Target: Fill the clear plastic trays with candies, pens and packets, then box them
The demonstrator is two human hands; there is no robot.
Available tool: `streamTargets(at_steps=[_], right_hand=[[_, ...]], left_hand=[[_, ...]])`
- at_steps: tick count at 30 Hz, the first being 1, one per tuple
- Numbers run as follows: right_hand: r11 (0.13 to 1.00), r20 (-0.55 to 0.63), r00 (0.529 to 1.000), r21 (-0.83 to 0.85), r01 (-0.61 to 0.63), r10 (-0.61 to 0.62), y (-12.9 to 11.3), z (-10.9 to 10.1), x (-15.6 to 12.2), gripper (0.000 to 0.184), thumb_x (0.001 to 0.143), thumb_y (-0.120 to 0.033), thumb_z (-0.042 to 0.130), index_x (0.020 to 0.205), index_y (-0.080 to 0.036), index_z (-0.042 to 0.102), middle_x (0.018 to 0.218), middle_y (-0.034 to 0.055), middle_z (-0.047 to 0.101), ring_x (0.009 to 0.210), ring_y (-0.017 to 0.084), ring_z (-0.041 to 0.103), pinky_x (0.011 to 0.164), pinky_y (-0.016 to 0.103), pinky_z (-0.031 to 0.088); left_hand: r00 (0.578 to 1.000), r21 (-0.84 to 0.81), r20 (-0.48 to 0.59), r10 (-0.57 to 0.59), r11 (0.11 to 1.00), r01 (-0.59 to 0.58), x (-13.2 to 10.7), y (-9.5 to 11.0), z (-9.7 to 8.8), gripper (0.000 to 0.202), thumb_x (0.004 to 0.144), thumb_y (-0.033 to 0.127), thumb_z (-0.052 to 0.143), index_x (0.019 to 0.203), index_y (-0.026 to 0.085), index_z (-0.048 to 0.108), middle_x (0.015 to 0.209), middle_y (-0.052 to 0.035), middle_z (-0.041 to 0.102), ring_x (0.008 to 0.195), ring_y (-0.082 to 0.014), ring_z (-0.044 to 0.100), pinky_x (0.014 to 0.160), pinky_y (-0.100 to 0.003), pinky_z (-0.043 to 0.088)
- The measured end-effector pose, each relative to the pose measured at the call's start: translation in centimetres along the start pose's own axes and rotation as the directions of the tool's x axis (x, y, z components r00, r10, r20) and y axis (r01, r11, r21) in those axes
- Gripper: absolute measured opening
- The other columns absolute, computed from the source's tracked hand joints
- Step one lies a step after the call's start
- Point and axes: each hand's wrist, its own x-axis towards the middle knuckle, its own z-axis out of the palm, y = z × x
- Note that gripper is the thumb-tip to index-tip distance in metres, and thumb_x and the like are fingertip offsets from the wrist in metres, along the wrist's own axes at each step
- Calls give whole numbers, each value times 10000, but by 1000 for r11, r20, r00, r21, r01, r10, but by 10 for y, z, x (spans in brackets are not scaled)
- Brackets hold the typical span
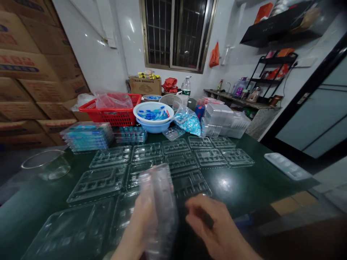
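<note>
- A dark green tabletop [244, 180] fills the middle and lower frame, shiny with glare right of centre.
- Clear molded trays [181, 161] lie flat in close rows, from the lower left to right of centre.
- A single clear tray [173, 133] lies behind those rows, near the centre.
- Left of centre stand a tall stack of blue-filled packs [88, 137] and, just beside it, a lower stack [130, 135].
- Behind them sits a red basket [114, 115].
- Upper centre: a light-blue basin [154, 128], and a bag of small blue pieces [191, 123].
- Right of the bag, piled clear plastic containers [219, 119].
- Far left, a round clear bowl [55, 169]; far right, a whitish tray [287, 166].
</note>
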Motion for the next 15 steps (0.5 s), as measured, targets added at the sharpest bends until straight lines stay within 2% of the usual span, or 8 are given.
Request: streamTargets(at_steps=[2, 4, 7, 9, 12, 14, 15], right_hand=[[947, 128, 986, 289, -142, 109, -22, 3, 2, 119, 739, -281, 628, 765, -172, 589, 622, -26, 529, 568, 93, 481, 530, 198, 375], [822, 235, 954, 494, -284, 189, -29, 8, 6, 190, 692, -305, 680, 685, -149, 571, 587, -34, 515, 528, 76, 465, 473, 175, 353], [648, 341, 915, 650, -396, 217, -20, 15, 10, 265, 651, -330, 716, 666, -131, 542, 540, -43, 498, 436, 52, 430, 396, 153, 327], [594, 398, 898, 682, -427, 188, -11, 16, 10, 282, 657, -342, 710, 662, -130, 525, 497, -51, 480, 381, 45, 407, 359, 148, 311], [596, 440, 881, 666, -449, 171, -5, 13, 10, 267, 694, -346, 674, 675, -133, 514, 494, -45, 484, 374, 53, 421, 353, 152, 319], [652, 452, 875, 614, -445, 171, -7, 8, 9, 239, 735, -341, 625, 683, -140, 507, 504, -45, 475, 386, 57, 420, 362, 157, 317], [710, 424, 889, 571, -412, 174, -10, 5, 8, 214, 759, -323, 592, 682, -143, 504, 514, -45, 467, 403, 58, 420, 375, 159, 313]], left_hand=[[997, 74, 82, 8, 997, -14, 2, -6, 15, 770, 650, 435, 647, 1330, 304, 312, 990, -59, 631, 827, -260, 599, 727, -364, 481], [988, 107, 152, -1, 994, -15, 3, -10, 23, 803, 626, 456, 652, 1332, 330, 292, 1061, -63, 601, 876, -282, 580, 741, -390, 468], [973, 144, 229, -23, 990, -10, 2, -13, 26, 854, 604, 457, 659, 1344, 336, 251, 1132, -84, 555, 888, -309, 568, 696, -402, 475], [959, 149, 279, -42, 989, 0, 1, -13, 25, 880, 607, 447, 658, 1357, 325, 216, 1096, -99, 556, 781, -275, 589, 609, -364, 485], [950, 155, 300, -81, 987, 35, -2, -12, 27, 820, 671, 453, 595, 1365, 329, 176, 1030, -99, 562, 632, -218, 586, 518, -335, 478], [958, 213, 272, -86, 977, 27, -4, -12, 30, 770, 716, 438, 554, 1367, 339, 154, 1023, -95, 566, 613, -218, 588, 507, -343, 478], [968, 257, 244, -56, 966, -9, -4, -12, 33, 776, 717, 417, 566, 1369, 335, 151, 1031, -91, 567, 654, -231, 596, 542, -353, 485]])
